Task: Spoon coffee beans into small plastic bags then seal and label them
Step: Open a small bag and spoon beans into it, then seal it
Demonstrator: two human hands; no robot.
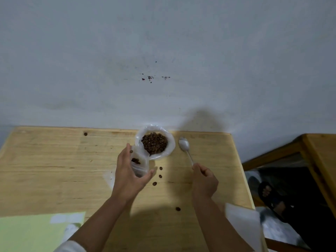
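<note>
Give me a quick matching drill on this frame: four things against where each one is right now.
1. metal spoon
2. small clear plastic bag
3. big open bag of coffee beans
4. loose brown beans

A. scattered on the wooden table
B. gripped by the left hand
C. standing at the table's far edge
D. handle held by the right hand

Pairs: 1-D, 2-B, 3-C, 4-A
</note>
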